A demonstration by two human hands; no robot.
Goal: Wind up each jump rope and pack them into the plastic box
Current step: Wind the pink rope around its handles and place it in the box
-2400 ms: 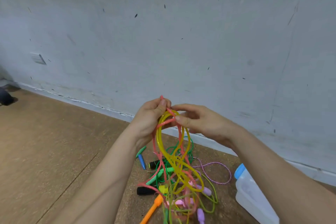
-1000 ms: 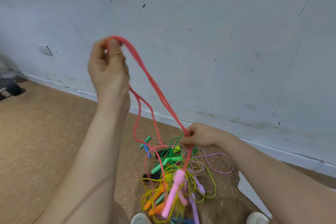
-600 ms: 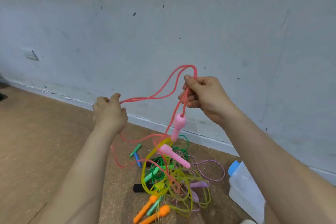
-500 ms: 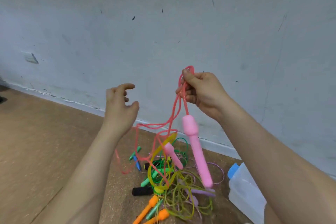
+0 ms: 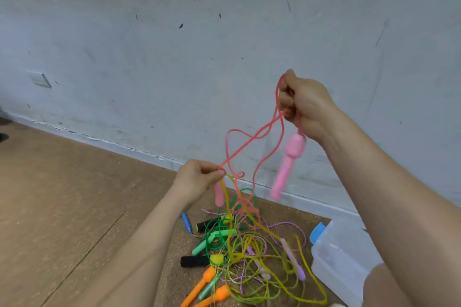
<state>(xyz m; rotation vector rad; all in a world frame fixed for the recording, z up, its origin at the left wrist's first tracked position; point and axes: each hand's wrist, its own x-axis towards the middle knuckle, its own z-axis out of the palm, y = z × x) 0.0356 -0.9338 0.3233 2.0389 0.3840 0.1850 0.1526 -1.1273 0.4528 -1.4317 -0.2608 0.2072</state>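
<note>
Okay, we hold the pink rope (image 5: 249, 137) up in the air between both hands, above the pile (image 5: 249, 252) of other ropes on the floor (image 5: 74, 207); its lowest loops hang down into the pile's top. Our right hand (image 5: 303, 104) is fisted round a few gathered strands, with one handle (image 5: 287, 167) dangling just under the fist. Our left hand (image 5: 199, 179), lower, pinches the cord between thumb and fingertips, and the second handle (image 5: 219, 193) hangs right below the pinch. A yellow rope (image 5: 228, 219) rises from the pile to that same spot — we cannot tell if it is in the pinch or only snagged on the pink cord. The box (image 5: 341, 257) sits on the floor just right of the pile, translucent, contents unclear.

Handling, as we judge it: the cord is thin, light and limp, so it droops, loops on itself and drags neighbours along. It looks smooth, likely to slide through a loose pinch and spring out of a coil. The handles are the only stiff parts and the heaviest, so they swing. Best hold is both handles together in one hand, cord wound round them — yellow shaken off first.
</note>
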